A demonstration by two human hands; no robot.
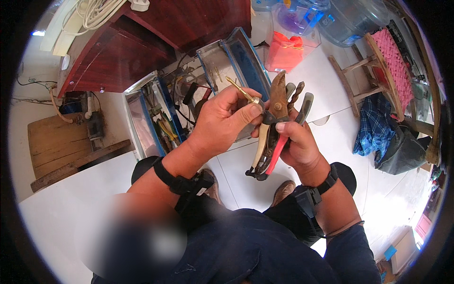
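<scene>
My left hand pinches a small brass-coloured metal piece with a slim pointed shaft and a round end, held up beside the other tools. My right hand grips a bundle: rusty-bladed pruning shears, a twisted drill bit and a tool with a grey-tipped arm. A cream handle and a red handle point down from the bundle, my right thumb resting near the red one. Where the left fingers meet the tools is partly hidden.
Below stands an open blue-edged toolbox with tool-filled trays before a dark red cabinet. To the right are a wooden stool, plaid cloth, a red-filled clear container and water jugs. Wooden boards lie left.
</scene>
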